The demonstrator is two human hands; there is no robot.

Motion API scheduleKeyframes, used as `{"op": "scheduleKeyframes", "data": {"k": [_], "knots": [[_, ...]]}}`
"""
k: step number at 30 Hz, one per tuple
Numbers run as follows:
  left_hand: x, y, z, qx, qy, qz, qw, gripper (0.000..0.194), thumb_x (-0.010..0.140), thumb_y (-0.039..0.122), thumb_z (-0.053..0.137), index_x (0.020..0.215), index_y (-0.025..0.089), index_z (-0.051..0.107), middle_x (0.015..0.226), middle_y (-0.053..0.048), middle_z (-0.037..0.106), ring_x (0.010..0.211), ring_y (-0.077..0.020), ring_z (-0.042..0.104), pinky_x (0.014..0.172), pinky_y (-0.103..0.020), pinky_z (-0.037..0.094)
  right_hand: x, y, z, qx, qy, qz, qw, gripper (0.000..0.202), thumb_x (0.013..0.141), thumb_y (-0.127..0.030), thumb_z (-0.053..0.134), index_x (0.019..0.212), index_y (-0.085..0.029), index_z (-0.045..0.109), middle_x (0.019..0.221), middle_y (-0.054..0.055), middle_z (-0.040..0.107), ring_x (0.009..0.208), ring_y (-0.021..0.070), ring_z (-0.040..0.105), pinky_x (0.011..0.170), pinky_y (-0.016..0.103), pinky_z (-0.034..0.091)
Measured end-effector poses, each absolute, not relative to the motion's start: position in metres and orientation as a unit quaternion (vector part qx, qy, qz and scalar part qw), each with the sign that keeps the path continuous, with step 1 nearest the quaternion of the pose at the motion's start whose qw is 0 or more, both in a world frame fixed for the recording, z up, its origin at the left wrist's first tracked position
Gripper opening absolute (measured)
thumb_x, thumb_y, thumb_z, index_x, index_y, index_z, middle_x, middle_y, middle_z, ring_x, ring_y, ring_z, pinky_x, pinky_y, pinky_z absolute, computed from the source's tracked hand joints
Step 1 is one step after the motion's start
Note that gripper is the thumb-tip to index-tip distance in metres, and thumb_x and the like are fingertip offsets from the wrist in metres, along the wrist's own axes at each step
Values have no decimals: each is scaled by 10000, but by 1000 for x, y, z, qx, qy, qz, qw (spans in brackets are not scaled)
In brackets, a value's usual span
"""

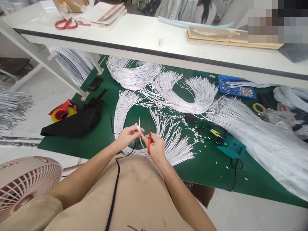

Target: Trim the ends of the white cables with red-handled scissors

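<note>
Close in front of my body, my left hand (127, 136) pinches the end of a white cable (139, 122); its tip stands up past the fingers. My right hand (157, 148) is closed around a small red-handled cutting tool (148, 146), dark tip upward. Whether it is scissors or nippers I cannot tell. The fingertips of my right hand are also at the cable, just below the left ones. Around both hands lies a curved bundle of white cables (121, 110), its loose ends fanned out to the right (175, 142).
More white cable bundles (137, 75) lie behind on the green mat (168, 178), among small white scraps (178, 118). A teal device (232, 147), yellow-handled pliers (215, 132) and blue tray (223, 81) are right. Left are a tape dispenser (63, 110), black pouch (79, 120) and fan (29, 183). A white shelf (144, 35) crosses above.
</note>
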State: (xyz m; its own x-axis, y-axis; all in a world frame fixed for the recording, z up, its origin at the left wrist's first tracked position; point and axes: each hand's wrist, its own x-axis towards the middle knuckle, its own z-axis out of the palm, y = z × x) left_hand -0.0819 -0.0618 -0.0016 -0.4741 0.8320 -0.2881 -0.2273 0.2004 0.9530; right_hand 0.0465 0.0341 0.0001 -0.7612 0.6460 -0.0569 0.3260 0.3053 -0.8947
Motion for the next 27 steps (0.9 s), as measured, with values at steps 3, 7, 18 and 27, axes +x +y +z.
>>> {"op": "scheduleKeyframes", "data": {"k": [3,7,18,27], "knots": [[-80,-62,-4,193,640,598,441,245,728,372,628,836,152,627,733,-15,605,692,-133,561,708,-269,455,49,35,-1,-283,-748,575,173,183,765,-324,544,706,-177,635,657,-5,563,626,116,497,609,225,383],[-70,-58,1,131,597,625,485,259,732,404,612,822,161,598,778,-13,588,751,-139,560,711,-269,455,49,36,-5,-267,-686,661,144,196,731,-343,578,685,-161,634,640,-4,560,604,115,489,605,233,397],[-72,-56,-3,79,616,615,486,305,723,440,613,815,149,612,635,14,486,460,-37,326,389,-167,202,51,27,9,-298,-723,601,166,178,755,-314,543,664,-173,600,623,-16,529,592,107,446,578,224,368],[-64,-51,24,90,581,661,465,224,708,335,667,816,147,611,790,-30,566,640,-77,471,464,-160,311,43,28,3,-339,-682,625,169,217,722,-363,554,648,-162,590,584,-34,494,553,94,417,532,211,345]]}}
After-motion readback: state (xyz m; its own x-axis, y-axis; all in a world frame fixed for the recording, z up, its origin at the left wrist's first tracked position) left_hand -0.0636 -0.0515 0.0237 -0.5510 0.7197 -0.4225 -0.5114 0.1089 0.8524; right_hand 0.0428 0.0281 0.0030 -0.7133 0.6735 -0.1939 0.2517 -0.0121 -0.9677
